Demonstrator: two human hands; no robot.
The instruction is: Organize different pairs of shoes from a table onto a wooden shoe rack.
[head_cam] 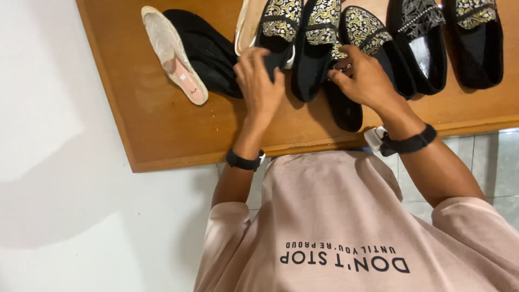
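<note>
I watched from afar as the wooden table (162, 124) filled the upper half of the view, its near edge running just above my pale pink shirt (346, 216). A row of black slippers with gold-patterned bands lay across it, heels toward me. At the left end a beige insole (174, 54) rested beside a plain black sole (208, 51). My left hand (260, 81) lay on the heel of one black slipper (278, 38), fingers curled over it, though I could not tell whether they truly gripped it. My right hand (363, 78) pinched the gold band of another slipper (351, 65), thumb and fingers pressed together on it. Each wrist wore a black strap (244, 160).
</note>
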